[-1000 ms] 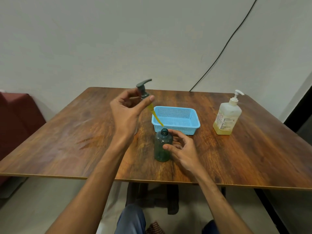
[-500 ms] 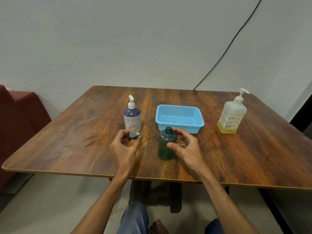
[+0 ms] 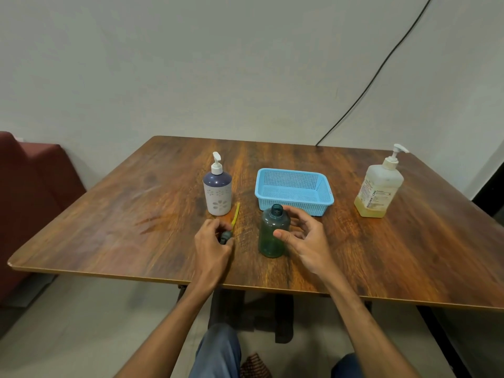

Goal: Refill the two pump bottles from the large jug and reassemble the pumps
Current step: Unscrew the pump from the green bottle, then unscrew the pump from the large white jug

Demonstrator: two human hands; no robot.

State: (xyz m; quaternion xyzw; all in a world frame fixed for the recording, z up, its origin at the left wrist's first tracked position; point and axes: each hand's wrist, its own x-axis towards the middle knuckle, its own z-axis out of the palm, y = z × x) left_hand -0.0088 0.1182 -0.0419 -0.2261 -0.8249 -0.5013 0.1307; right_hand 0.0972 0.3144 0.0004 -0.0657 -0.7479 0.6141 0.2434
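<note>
At the near edge of a wooden table [image 3: 109, 214], a seated person's left hand [image 3: 214, 245] rests low on the tabletop with its fingers curled around a grey pump head [image 3: 226, 237], whose yellow dip tube [image 3: 236, 214] lies along the wood and points away toward the far side. The right hand [image 3: 306, 241] is cupped around an uncapped teal bottle [image 3: 272, 236], the thumb pressed to the bottle's front and the other fingers curving loosely behind its shoulder and neck; how firmly they grip cannot be told. The bottle stands upright between the two hands, its mouth open, just in front of a light blue mesh basket [image 3: 293, 173]. Just beyond the tip of the dip tube stands a purple-and-white pump bottle [image 3: 217, 195] with a flower pattern, its white pump fitted. Well apart from these, toward the right side of the table, stands the large translucent jug [image 3: 379, 189], upright, fitted with a white pump, with yellow liquid low in its base and a printed label on its side. Both forearms reach in over the table's near edge, and blue trousers [image 3: 218, 350] show beneath it. A black cable [image 3: 368, 85] runs down the pale wall behind the table, and a dark red seat [image 3: 32, 192] sits at the far left.
</note>
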